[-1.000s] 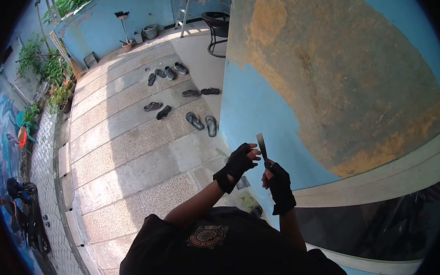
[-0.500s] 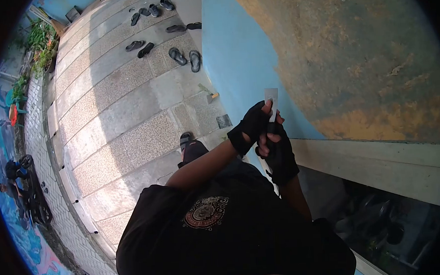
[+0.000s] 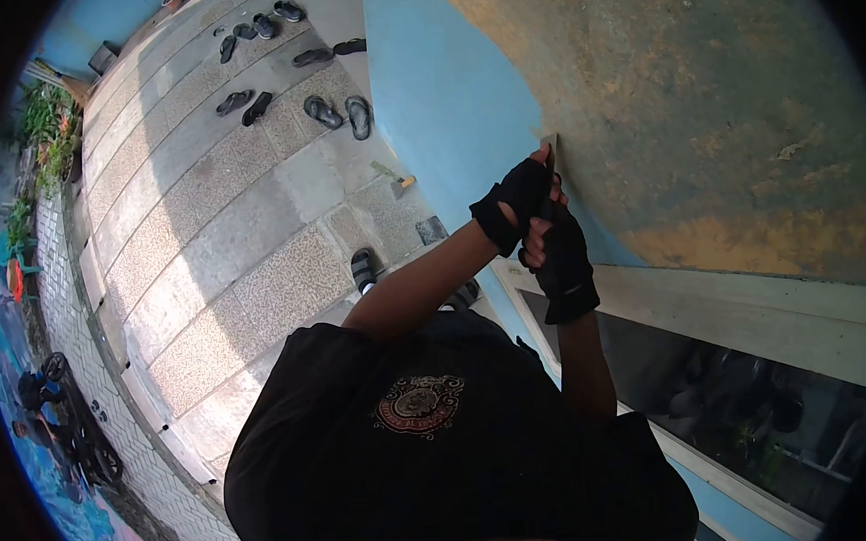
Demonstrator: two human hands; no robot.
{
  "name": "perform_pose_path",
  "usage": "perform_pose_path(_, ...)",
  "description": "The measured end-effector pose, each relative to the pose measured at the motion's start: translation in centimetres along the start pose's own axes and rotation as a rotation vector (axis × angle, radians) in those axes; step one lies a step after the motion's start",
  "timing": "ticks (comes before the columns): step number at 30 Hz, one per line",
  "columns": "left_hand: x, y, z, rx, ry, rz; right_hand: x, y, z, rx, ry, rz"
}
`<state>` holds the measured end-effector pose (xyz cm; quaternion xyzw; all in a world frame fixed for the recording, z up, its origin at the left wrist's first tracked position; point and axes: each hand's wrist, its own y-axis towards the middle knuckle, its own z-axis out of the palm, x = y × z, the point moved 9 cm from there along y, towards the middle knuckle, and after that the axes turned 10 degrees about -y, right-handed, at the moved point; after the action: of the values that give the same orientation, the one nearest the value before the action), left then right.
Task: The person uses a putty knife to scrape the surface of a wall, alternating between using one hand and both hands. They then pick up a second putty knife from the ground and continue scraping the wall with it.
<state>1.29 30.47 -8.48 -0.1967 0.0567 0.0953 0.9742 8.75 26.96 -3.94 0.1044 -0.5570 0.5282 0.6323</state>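
Observation:
My left hand (image 3: 520,204), in a black fingerless glove, is closed around the upper part of a putty knife (image 3: 556,150), its thumb tip lying near the metal blade. Just below it, my right hand (image 3: 564,259), gloved the same way, wraps the handle, which is mostly hidden by the fingers. The thin blade appears nearly edge-on and overlaps the wall (image 3: 660,112) where blue paint (image 3: 453,83) meets the scraped grey-brown patch.
A pale ledge (image 3: 728,299) runs under the patch, above a dark window (image 3: 713,383). On the tiled floor (image 3: 206,233) lie several sandals (image 3: 323,111) and a wooden-handled tool (image 3: 402,186). A person beside a bicycle (image 3: 79,426) is at the far left.
Both hands have moved up and slightly right with the putty knife. Its blade has turned from flat-on to nearly edge-on, now at the patch's border. The view has shifted a little.

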Motion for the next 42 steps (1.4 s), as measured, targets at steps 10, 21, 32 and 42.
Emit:
perform_pose_path(10, 0.1, 0.9, 1.7, 0.252, -0.146, 0.011, 1.8, 0.2, -1.3, -0.308, -0.498, -0.086)
perform_pose_path(21, -0.8, 0.6, 2.0, 0.312, -0.249, -0.007, 4.0, 1.0, 0.1, -0.374, -0.891, -0.204)
perform_pose_path(32, -1.0, -0.8, 2.6, 0.245, -0.240, -0.056, 2.8, -0.1, 0.8, -0.406, -0.559, -0.115)
perform_pose_path(42, -0.5, -0.7, 3.0, 0.319, -0.252, -0.108, 3.1, -0.4, 0.6, -0.464, -0.689, -0.178)
